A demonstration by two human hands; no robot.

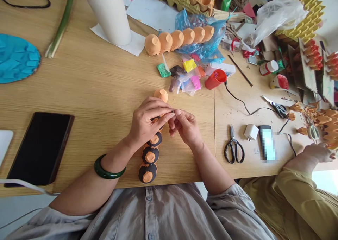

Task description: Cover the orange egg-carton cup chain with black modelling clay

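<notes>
My left hand [149, 122], with a dark green bangle [110, 171] on its wrist, and my right hand [186, 126] meet fingertip to fingertip. A tiny dark piece [173, 111], apparently black clay, is pinched between them, mostly hidden. Below my left hand stands a strip of orange egg-carton cups [150, 158], running toward the table's front edge. Black rings surround the orange tips of its nearer cups. Its farthest cup [161, 95] looks plain orange, and my left hand covers part of the strip.
A second orange cup strip [177, 39] lies farther back, beside small clay bags [185, 80] and a red cup [216, 79]. Scissors [232, 146], a charger [250, 132] and a phone [268, 143] lie right. A tablet [39, 146] is left. Another person's hand [318, 152] reaches in from the right.
</notes>
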